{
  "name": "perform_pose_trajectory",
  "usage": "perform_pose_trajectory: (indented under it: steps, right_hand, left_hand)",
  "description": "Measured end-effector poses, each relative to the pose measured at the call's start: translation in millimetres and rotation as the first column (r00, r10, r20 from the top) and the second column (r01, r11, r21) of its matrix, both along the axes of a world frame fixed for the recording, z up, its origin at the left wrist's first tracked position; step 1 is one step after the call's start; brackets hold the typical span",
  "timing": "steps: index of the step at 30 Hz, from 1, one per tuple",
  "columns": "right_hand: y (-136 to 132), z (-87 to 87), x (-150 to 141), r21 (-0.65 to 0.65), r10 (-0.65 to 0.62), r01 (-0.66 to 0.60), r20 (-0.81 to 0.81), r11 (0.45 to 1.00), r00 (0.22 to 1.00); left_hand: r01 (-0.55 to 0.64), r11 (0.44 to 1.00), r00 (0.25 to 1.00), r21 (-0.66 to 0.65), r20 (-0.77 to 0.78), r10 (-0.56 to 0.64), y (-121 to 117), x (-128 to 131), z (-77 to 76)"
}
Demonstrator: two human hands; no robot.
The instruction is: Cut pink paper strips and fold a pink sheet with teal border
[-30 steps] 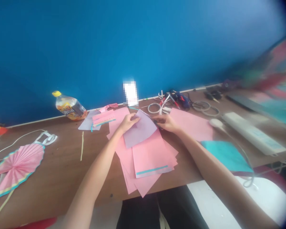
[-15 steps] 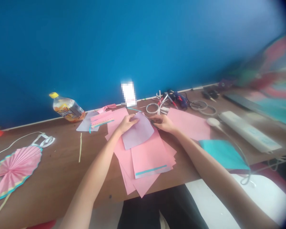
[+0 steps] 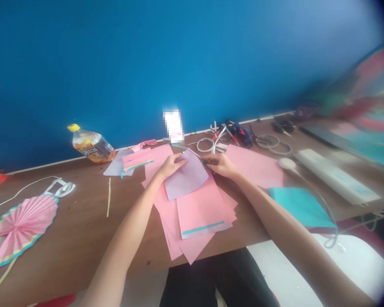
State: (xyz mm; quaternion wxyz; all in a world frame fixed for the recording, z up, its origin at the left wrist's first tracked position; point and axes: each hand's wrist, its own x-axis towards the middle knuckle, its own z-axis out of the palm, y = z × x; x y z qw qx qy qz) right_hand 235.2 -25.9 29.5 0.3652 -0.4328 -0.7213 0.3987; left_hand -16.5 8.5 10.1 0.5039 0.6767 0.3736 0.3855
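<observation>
A lavender sheet of paper (image 3: 186, 177) is raised at a slant over a pile of pink sheets (image 3: 200, 204). Its upper left edge is pinched between the thumb and fingers of my left hand (image 3: 173, 165). At the upper right edge, my right hand (image 3: 222, 165) is closed around a small dark thing, too small and hidden to name. A thin pale line runs along the paper's edge towards those fingers. On the pile, the front pink sheet carries a turquoise strip (image 3: 203, 229) above a lavender border.
Left lie a pleated pink paper fan (image 3: 28, 224) and a tilted drink bottle (image 3: 92, 147). Folded pink paper (image 3: 137, 160) is behind my left hand. To the right are tape rolls (image 3: 205, 145), turquoise paper (image 3: 302, 207) and a white power strip (image 3: 337, 177). A blue wall (image 3: 192, 64) stands behind.
The view has shifted very slightly. Both hands stay at the lavender sheet in nearly the same pose, and its right edge sits a touch differently.
</observation>
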Motion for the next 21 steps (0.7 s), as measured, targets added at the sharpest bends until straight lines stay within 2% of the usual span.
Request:
perform_pose_trajectory:
  steps: [2,4,7,8,10,12,13,15,18,21]
  right_hand:
    - [0.9,-2.1,-1.3,-0.002,-0.039,0.039,-0.030,0.999,0.999]
    - [2.8,-3.2,-2.3,0.008,-0.134,0.135,-0.101,0.991,0.986]
    - [7.2,0.0,1.1,-0.027,-0.286,0.289,-0.252,0.957,0.924]
    - [8.9,2.2,3.9,-0.079,-0.297,0.287,-0.306,0.955,0.905]
    - [12.1,6.4,10.6,-0.206,-0.260,0.189,-0.413,0.960,0.873]
    - [14.6,8.0,15.8,-0.290,-0.221,0.083,-0.485,0.954,0.846]
    - [15.3,7.6,17.0,-0.303,-0.224,0.074,-0.495,0.950,0.839]
    - [15.5,5.5,16.2,-0.282,-0.253,0.125,-0.481,0.951,0.840]
    - [12.8,5.3,13.1,-0.185,-0.269,0.210,-0.408,0.960,0.872]
    - [9.2,12.4,17.7,-0.184,-0.240,0.180,-0.389,0.966,0.890]
  left_hand:
    - [0.000,1.000,1.000,-0.016,0.004,0.000,0.1,0.1,-0.5]
    - [-0.016,1.000,1.000,-0.024,0.009,0.016,1.3,0.2,-1.3]
    - [-0.059,0.998,0.998,-0.007,0.011,0.059,5.5,0.0,-3.0]
    - [-0.078,0.997,0.997,0.010,0.010,0.078,7.1,-0.4,-3.4]
    - [-0.140,0.987,0.990,0.079,-0.007,0.141,10.2,-1.7,-4.1]
    - [-0.235,0.954,0.968,0.188,-0.047,0.247,12.4,-4.0,-4.3]
    - [-0.285,0.927,0.948,0.244,-0.069,0.309,13.1,-5.4,-4.3]
    - [-0.363,0.873,0.905,0.327,-0.099,0.413,14.0,-8.4,-4.6]
    - [-0.446,0.818,0.857,0.363,-0.091,0.507,14.9,-12.9,-6.0]
    - [-0.493,0.823,0.843,0.282,-0.082,0.532,16.0,-16.8,-8.1]
